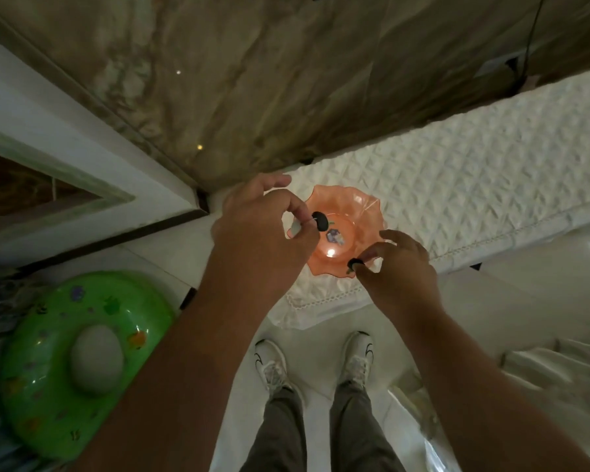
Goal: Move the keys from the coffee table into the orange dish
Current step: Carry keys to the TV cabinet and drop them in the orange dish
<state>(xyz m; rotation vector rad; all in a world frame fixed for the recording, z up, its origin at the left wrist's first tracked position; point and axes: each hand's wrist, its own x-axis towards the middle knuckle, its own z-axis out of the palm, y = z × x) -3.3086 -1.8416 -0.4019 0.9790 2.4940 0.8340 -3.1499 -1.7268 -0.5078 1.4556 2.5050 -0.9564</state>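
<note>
**As two hands met at the orange dish (349, 196), each pinched a key**

While the person stood at the near edge of the coffee table (457, 185), its white quilted cloth carried the orange dish close to the left end. A green swim ring (48, 335) lay on the floor well to the left, and white shoes (271, 364) stood below the table's edge.

The left hand (263, 233) hovered over the dish's left rim, fingers curled. Its thumb and forefinger pinched a black-headed key (320, 221), which jutted from the fingertips toward the bowl's middle, above the dish and not lying in it.

The right hand (401, 267) sat at the near right rim. Its thumb and forefinger were closed on a second key (356, 263), whose dark head poked out just over the rim, while the other fingers spread loosely.

A small pale object (334, 236) lay on the dish's bottom, too blurred to identify.
</note>
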